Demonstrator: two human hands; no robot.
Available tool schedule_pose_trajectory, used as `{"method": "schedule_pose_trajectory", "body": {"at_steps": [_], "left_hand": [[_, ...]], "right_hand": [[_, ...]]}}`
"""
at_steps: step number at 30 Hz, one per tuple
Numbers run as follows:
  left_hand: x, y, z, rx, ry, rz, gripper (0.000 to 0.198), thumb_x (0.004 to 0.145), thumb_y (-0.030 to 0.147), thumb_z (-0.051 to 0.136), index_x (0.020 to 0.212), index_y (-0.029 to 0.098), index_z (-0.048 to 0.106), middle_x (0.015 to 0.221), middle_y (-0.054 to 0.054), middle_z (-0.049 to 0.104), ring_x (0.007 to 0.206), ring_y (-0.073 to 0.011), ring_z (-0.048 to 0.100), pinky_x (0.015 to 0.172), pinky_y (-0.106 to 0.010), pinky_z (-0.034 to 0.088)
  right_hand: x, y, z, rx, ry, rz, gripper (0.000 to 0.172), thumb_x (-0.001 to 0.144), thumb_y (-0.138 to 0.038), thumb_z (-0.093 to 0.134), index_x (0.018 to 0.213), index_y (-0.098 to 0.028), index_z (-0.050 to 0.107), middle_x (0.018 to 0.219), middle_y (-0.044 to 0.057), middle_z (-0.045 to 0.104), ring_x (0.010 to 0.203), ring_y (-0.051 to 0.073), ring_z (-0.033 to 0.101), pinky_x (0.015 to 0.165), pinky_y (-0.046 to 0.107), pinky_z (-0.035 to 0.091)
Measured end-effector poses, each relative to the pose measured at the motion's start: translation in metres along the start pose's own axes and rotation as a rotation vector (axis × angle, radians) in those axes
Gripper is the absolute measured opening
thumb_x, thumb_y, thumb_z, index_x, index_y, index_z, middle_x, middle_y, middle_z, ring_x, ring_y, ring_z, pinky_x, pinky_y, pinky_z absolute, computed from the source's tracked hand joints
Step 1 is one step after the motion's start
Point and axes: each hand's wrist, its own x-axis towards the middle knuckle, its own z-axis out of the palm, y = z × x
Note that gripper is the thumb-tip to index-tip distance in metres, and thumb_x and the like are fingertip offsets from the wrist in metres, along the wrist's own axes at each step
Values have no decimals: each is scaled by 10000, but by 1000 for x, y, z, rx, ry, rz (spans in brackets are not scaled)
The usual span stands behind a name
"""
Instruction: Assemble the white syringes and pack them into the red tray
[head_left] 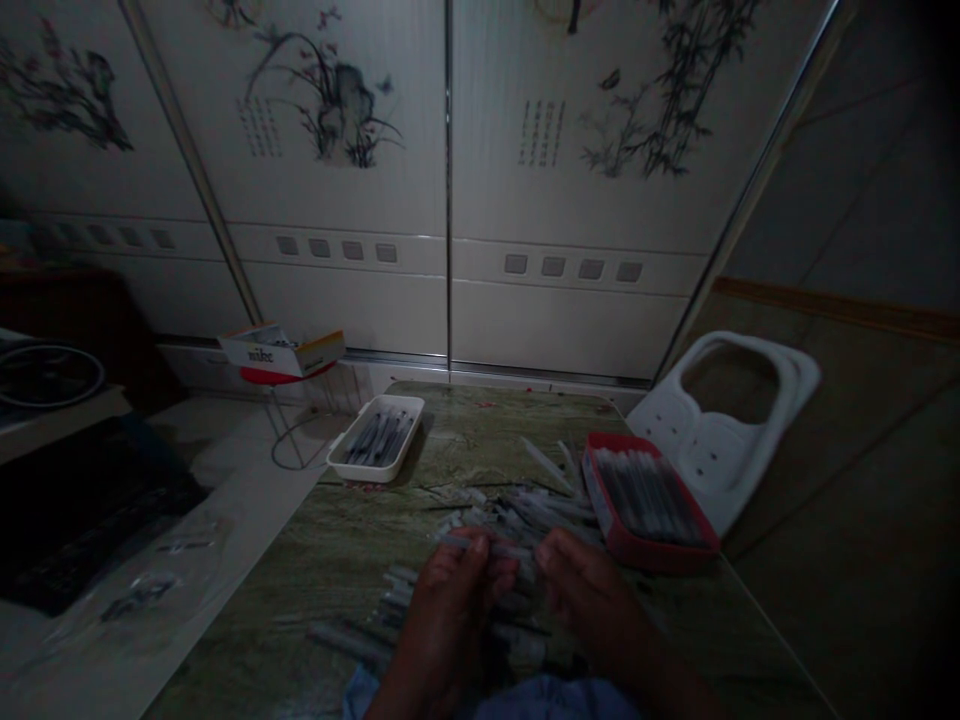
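My left hand (457,590) is closed round a translucent pen barrel (510,551), lying nearly level in front of me. At the barrel's right end, the fingertips of my right hand (581,580) are pinched together. Whether they grip the barrel itself or a small part at its tip is too dark to see. Just beyond my hands lies a loose heap of pen parts (525,510), pale tubes mixed with dark thin pieces. More pale tubes (352,638) rest on the table left of my left wrist.
A red tray (656,553) packed with pens stands at the table's right edge. At the far left is a white tray (390,470) of dark thin parts. Beyond the table (300,570) are a white folding chair (727,430) and a box (281,355) on a red stool.
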Motion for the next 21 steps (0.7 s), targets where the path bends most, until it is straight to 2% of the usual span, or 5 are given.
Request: {"method": "schedule_pose_trajectory", "body": {"at_steps": [5,10,15,18,21], "left_hand": [[-2,2,0,-22,-48,-7,241,836,306,772,972,160,637,974,-91,742,834,-160,707,809,-283,549],[-2,1,0,-36,3,-4,218,841,293,766,960,158,644,929,-74,743,822,-157,711,802,-277,553],[-1,1,-1,-35,-14,1,213,841,294,767,965,161,656,926,-75,747,827,-159,712,827,-287,551],[-2,3,-1,-23,-61,15,214,846,300,761,982,164,665,1008,-101,754,857,-166,714,840,-293,546],[-3,4,0,7,-88,35,231,828,298,780,981,159,678,1066,-119,751,869,-173,718,850,-295,543]], "right_hand": [[3,9,0,125,-2,109,474,973,-620,450,760,-206,537,595,-54,498,522,104,423,509,227,323],[3,9,-1,44,16,23,480,1002,-611,396,783,-209,541,684,-28,556,581,121,497,559,246,386],[-1,1,0,-21,5,-41,452,1004,-608,399,811,-221,531,717,-28,515,628,140,477,586,259,383],[0,5,0,-6,24,-25,467,984,-630,423,767,-225,508,702,-27,476,637,146,449,575,258,365],[5,17,0,74,51,55,466,967,-643,451,760,-229,506,689,-29,469,637,147,430,559,253,347]]}}
